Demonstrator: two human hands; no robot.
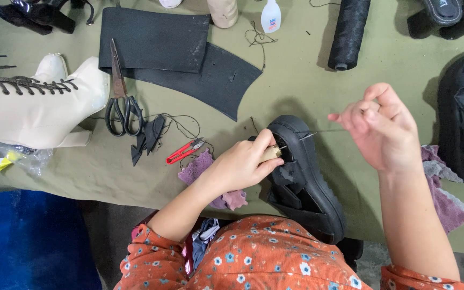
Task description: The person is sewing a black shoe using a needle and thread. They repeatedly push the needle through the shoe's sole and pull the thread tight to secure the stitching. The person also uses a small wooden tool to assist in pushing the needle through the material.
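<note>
A black chunky-soled shoe (304,177) lies on the olive table (296,80) in front of me. My left hand (243,164) grips a wooden-handled awl (271,153) whose metal tip points into the shoe's upper near the toe. My right hand (377,126) is raised to the right of the shoe, fingers pinched on a thin thread (323,130) that runs taut back to the awl's tip.
Large scissors (122,102) lie on black rubber sheets (189,59). Red thread snips (185,151), black scraps and a purple cloth (202,169) sit left of my hand. A cream lace-up boot (33,104) stands far left, a black thread spool (347,32) and glue bottle (270,16) behind, black shoes at right.
</note>
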